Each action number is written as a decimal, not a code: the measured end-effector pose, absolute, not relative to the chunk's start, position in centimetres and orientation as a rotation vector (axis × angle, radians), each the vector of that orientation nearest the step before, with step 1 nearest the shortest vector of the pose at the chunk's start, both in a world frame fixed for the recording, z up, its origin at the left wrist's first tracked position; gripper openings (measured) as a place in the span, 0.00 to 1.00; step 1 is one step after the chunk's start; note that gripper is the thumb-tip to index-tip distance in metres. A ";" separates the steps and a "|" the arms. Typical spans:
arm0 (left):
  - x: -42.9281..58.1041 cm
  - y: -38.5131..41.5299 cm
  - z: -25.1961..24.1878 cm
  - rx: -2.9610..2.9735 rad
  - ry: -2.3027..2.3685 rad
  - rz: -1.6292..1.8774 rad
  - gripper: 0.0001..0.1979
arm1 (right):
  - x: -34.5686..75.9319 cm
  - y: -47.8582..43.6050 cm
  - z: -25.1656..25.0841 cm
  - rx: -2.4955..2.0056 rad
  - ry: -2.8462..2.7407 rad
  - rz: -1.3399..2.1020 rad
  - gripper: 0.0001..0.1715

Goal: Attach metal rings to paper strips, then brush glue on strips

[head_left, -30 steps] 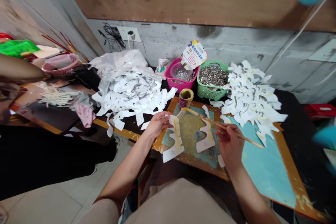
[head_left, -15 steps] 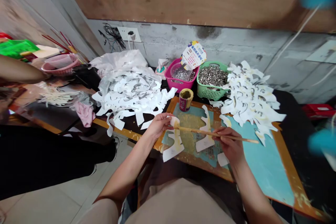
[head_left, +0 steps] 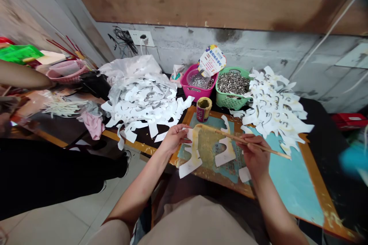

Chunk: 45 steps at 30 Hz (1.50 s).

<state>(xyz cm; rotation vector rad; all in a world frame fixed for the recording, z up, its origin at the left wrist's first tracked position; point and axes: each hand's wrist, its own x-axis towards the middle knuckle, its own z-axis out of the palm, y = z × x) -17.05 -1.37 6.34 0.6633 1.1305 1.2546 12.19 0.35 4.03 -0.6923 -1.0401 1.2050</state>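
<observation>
My left hand (head_left: 176, 138) pinches the upper left edge of a white cut-out piece (head_left: 191, 160), which lies on the board and carries yellowish smears. In my right hand (head_left: 255, 155) is a thin wooden stick (head_left: 238, 138), its glue-coated end over the top of that piece. A second white cut-out (head_left: 225, 153) rests between my hands on the glue-stained blue sheet (head_left: 207, 166). Behind them stands an open can (head_left: 203, 109) with yellowish paste around its rim.
A big heap of white cut-outs (head_left: 146, 99) lies at the left, and a stack of cut-outs with metal rings (head_left: 276, 103) at the right. A pink basket (head_left: 191, 92) and a green basket (head_left: 231, 101) hold metal parts. Another person's arm (head_left: 25, 74) reaches in from the left.
The stick's coated end has moved up the held cut-out toward its top. My right hand has shifted slightly right; my left hand keeps its grip.
</observation>
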 end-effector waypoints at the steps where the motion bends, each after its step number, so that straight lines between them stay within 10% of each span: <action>1: -17.0 -1.4 6.4 0.663 1.127 1.256 0.21 | 12.2 0.4 4.0 -0.684 -1.054 1.230 0.04; 45: -17.2 -1.6 5.7 0.606 1.042 1.352 0.18 | 14.5 -1.2 4.7 -0.765 -1.651 0.562 0.07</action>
